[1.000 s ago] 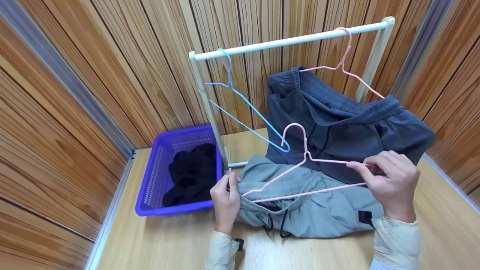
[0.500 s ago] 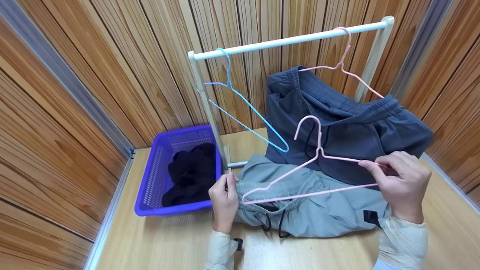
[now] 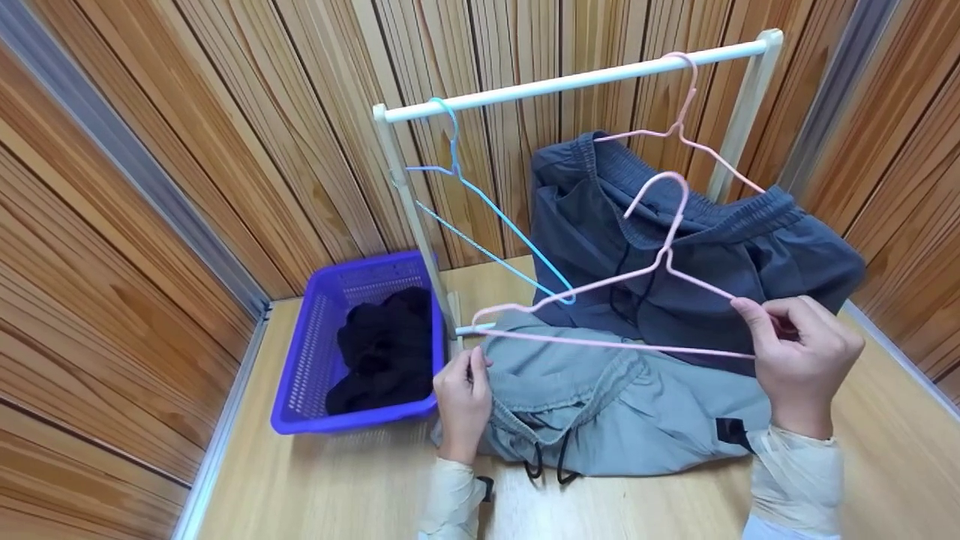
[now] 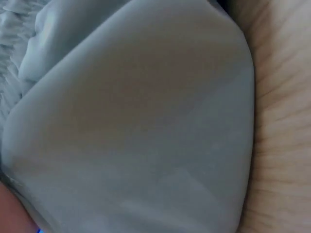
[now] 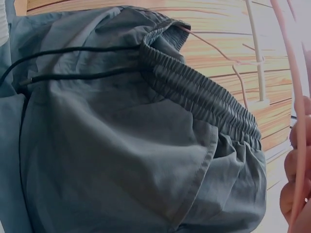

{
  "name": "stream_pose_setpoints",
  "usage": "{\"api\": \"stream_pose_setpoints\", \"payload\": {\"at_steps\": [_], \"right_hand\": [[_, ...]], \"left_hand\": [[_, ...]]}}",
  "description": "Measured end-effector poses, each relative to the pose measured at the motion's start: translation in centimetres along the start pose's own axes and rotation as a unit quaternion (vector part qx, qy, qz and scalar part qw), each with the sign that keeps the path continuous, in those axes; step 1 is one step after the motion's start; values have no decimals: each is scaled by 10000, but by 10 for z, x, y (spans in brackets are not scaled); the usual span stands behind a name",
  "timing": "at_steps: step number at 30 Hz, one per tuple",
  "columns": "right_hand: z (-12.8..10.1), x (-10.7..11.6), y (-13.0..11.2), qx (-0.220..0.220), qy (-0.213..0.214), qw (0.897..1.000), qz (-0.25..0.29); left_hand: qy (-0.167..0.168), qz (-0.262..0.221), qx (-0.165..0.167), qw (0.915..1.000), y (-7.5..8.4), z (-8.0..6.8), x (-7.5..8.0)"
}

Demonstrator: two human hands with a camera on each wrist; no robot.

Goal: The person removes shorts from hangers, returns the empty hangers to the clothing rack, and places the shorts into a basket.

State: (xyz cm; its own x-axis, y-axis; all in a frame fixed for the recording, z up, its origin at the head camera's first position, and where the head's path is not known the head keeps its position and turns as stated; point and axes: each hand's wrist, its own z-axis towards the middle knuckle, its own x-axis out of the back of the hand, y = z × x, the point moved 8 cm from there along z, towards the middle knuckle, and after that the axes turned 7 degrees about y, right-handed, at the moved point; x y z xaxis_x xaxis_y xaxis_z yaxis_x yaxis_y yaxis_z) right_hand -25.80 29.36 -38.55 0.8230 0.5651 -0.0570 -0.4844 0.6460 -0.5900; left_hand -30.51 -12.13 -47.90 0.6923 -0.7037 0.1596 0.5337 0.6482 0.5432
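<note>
My right hand [image 3: 806, 360] pinches a pink hanger [image 3: 600, 341] near its right end, hook upward. The hanger's left end hovers above the waistband of light grey-green shorts [image 3: 675, 420] that lie on the table, black drawstrings toward me. My left hand [image 3: 461, 405] pinches the left end of that waistband. In the left wrist view, pale cloth [image 4: 146, 121] fills most of the picture, with a bit of skin at the lower left. The right wrist view shows the pink hanger [image 5: 297, 97] along its right edge, beside the fingers [image 5: 291, 165].
Dark grey shorts [image 3: 712, 292] hang by a second pink hanger [image 3: 679, 127] from a white rack [image 3: 570, 82]. A blue hanger [image 3: 510, 225] hangs at the rack's left. A purple basket [image 3: 289, 390] holds black cloth [image 3: 382, 352]. Wood-patterned walls [image 3: 322, 150] stand around the table [image 3: 337, 487].
The pink hanger has moved right and up, its left end coming out of the light shorts' waistband. My right hand has shifted slightly right with it. My left hand keeps its hold, shifted slightly right.
</note>
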Motion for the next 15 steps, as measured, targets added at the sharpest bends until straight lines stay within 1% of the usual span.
{"api": "stream_pose_setpoints", "payload": {"at_steps": [4,8,13,15], "right_hand": [[-1,1,-1,-357,267,9986,-268],[-1,1,-4,-743,542,9943,-539],[-2,1,-8,-1080,809,9892,-573],[-2,1,-10,-1172,900,9872,-606]], "left_hand": [[-89,174,-59,9998,-1,-3,-6],[-135,277,-42,9995,-1,-4,-9],[-109,276,-38,9996,-1,-4,-10],[-83,273,-83,9996,-1,-3,-10]]}}
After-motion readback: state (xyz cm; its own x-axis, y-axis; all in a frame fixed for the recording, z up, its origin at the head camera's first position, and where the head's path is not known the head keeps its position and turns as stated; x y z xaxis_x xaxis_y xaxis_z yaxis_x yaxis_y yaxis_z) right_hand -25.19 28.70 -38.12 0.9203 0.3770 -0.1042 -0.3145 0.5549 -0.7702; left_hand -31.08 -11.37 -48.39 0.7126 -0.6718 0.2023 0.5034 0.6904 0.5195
